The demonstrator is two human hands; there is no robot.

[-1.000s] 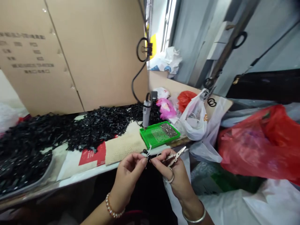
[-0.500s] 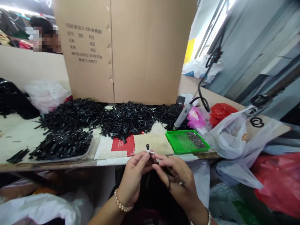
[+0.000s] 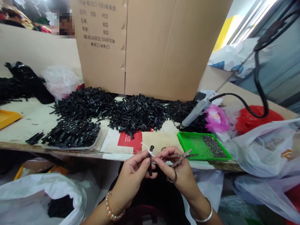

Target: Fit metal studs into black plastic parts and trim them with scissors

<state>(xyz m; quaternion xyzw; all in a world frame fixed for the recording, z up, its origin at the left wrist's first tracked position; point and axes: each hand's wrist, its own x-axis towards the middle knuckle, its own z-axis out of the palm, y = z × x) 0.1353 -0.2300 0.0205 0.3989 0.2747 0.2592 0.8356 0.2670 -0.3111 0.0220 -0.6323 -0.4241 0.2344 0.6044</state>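
Observation:
My left hand (image 3: 133, 173) is closed, pinching a slim black plastic piece (image 3: 150, 167) with a round eyelet at its top. Around the piece, just below the eyelet, sits a thin white cord (image 3: 150, 152) with one end sticking out to the upper left. Thumb and forefinger of my right hand (image 3: 181, 176) meet at the cord beside the piece. That same hand carries a pair of scissors (image 3: 180, 158), a handle loop around the thumb and the parted blades pointing right, away from the piece. Both hands are in front of the table edge.
Heaps of similar black pieces (image 3: 139, 114) cover the table's back. More lie in a clear tray (image 3: 97, 137) at left. A green tray (image 3: 191, 145) holds small metal parts. A grey corded hand tool (image 3: 195, 114) hangs above it. A large cardboard box (image 3: 164, 53) stands behind.
The view has shifted, so the table things appear farther right. The scissors have turned into view with blades pointing right. The black piece shows more, and a cord end sticks up left.

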